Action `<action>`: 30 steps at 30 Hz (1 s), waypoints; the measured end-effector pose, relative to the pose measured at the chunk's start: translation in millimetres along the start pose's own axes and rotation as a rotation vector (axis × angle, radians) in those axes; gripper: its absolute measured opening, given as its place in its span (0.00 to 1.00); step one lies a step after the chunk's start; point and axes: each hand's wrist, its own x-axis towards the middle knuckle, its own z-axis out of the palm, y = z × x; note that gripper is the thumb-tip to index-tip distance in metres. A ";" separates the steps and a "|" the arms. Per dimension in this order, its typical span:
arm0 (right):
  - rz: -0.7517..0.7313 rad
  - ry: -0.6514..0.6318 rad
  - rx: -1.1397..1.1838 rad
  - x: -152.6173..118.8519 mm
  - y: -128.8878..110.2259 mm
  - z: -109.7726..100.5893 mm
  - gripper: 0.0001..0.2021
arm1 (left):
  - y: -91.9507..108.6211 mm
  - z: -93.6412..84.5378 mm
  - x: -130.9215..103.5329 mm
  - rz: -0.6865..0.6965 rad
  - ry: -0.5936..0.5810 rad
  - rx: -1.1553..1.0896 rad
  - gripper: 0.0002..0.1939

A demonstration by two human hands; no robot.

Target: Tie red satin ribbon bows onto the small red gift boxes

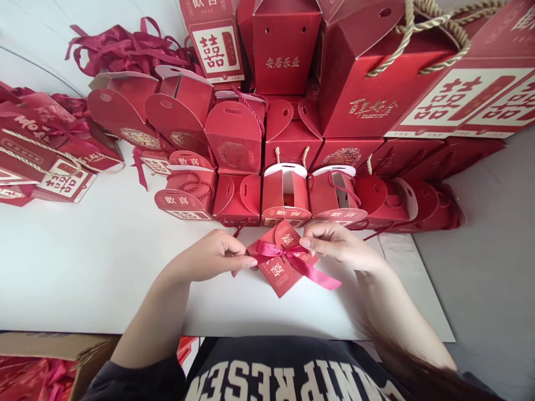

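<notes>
A small red gift box with pale printed characters sits turned cornerwise on the white table, in front of me. Across its top a pink satin ribbon is tied in a bow, one tail trailing over the right side. At the box's left corner, my left hand is closed, thumb and fingers pinching the bow's left loop. My right hand pinches the ribbon at the upper right side. The fingertips under both thumbs are partly hidden.
Rows of red gift boxes stand just beyond my hands. Taller boxes with rope handles rise behind, right of a heap of dark pink ribbon. More boxes lie at left. A cardboard carton stands below the white table's front edge.
</notes>
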 end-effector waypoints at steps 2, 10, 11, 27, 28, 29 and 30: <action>-0.008 0.006 0.014 1.7 -0.2 0.6 0.20 | -1.4 -0.4 -0.1 0.011 -0.032 0.013 0.24; -0.054 0.039 0.051 -1.9 -0.4 -1.5 0.18 | 2.8 -8.4 -4.4 0.051 0.264 -0.022 0.14; -0.050 0.022 0.054 -2.4 -0.3 -2.2 0.17 | 4.4 -7.1 -3.8 0.077 0.317 -0.047 0.13; -0.052 -0.035 -0.070 -3.0 -0.6 2.4 0.17 | -0.7 7.3 17.6 0.233 0.098 -0.103 0.15; -0.059 -0.050 -0.089 -2.7 -0.5 2.4 0.17 | -0.4 7.0 18.3 0.228 0.087 -0.118 0.16; -0.061 -0.061 -0.092 -2.3 -0.1 2.4 0.17 | 0.1 7.1 19.2 0.220 0.071 -0.138 0.17; -0.059 -0.069 -0.084 -1.8 0.5 2.4 0.17 | 0.5 7.6 20.1 0.212 0.057 -0.163 0.18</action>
